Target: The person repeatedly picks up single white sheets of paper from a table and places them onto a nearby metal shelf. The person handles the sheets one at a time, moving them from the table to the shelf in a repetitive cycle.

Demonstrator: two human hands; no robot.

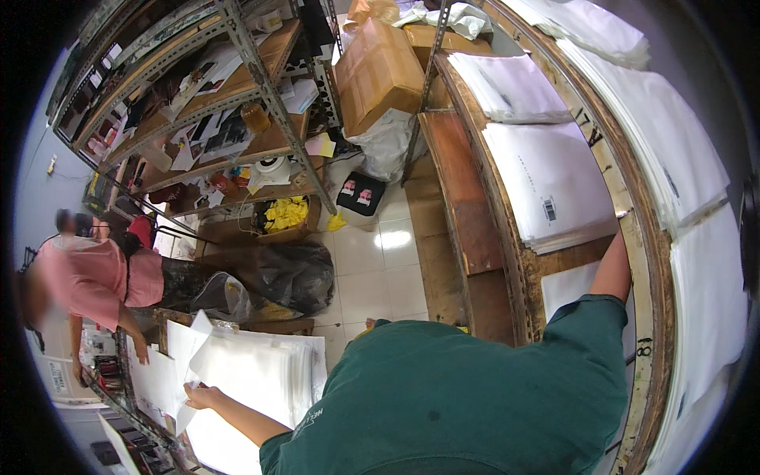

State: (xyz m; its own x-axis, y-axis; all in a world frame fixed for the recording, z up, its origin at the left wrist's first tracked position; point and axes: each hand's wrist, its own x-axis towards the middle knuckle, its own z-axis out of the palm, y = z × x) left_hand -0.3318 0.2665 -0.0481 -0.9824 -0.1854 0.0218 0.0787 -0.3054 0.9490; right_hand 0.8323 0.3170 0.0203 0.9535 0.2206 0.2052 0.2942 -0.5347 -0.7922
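My left hand point(202, 395) is closed on a thin white sheet point(194, 348), which stands up and curls above a pile. Beneath it lies a broad stack of white sheets point(253, 380) on a low table at the left. My right forearm point(616, 273) reaches into the rack on the right; the hand is hidden behind the rack's edge rail point(637, 237). Near that arm, a stack of white packs point(550, 186) with a small dark printed label rests on a wooden shelf. Under the forearm, another white sheet point(566, 293) lies on a lower level.
A person in a pink shirt point(95, 277) stands at the left, one hand by the sheets. More white packs point(641, 119) fill the rack's upper shelf. Ahead are a cluttered metal shelf point(273, 87), a large cardboard box point(380, 75), a black bag point(297, 273) and a tiled floor point(372, 277).
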